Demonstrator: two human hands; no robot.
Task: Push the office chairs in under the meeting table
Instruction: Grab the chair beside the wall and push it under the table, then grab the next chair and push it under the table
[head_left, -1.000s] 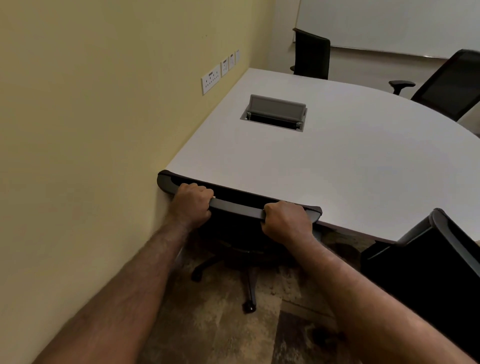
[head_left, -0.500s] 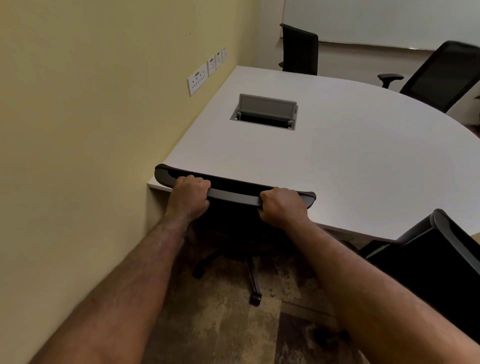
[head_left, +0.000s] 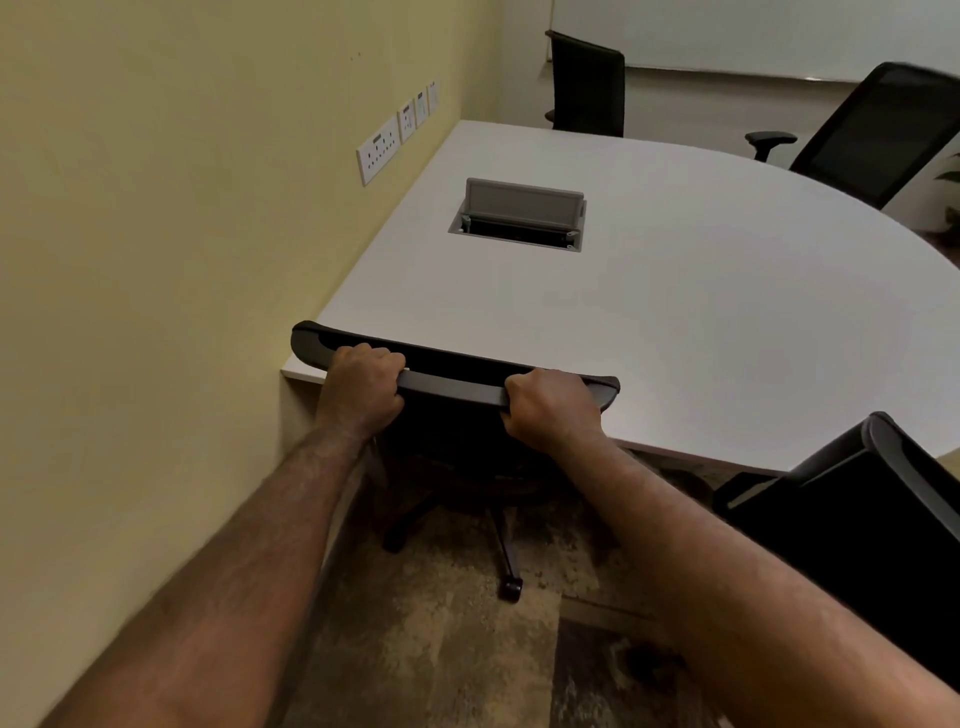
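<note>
A black office chair (head_left: 452, 382) stands at the near edge of the white meeting table (head_left: 701, 322), close to the yellow wall. Its backrest top lies against the table edge and its seat is hidden under the tabletop. My left hand (head_left: 361, 392) grips the left part of the backrest top. My right hand (head_left: 553, 408) grips the right part. One castor (head_left: 510, 590) and part of the base show on the floor below.
A second black chair (head_left: 872, 525) stands at the lower right, beside the table. Two more chairs stand at the far side, one (head_left: 587, 85) at the back and one (head_left: 878, 130) at the right. A grey cable box (head_left: 522, 215) is open in the tabletop. Sockets (head_left: 379, 150) line the wall.
The chair has rolled forward toward the table with both hands on its backrest. The view has shifted slightly; the table's near left corner now shows.
</note>
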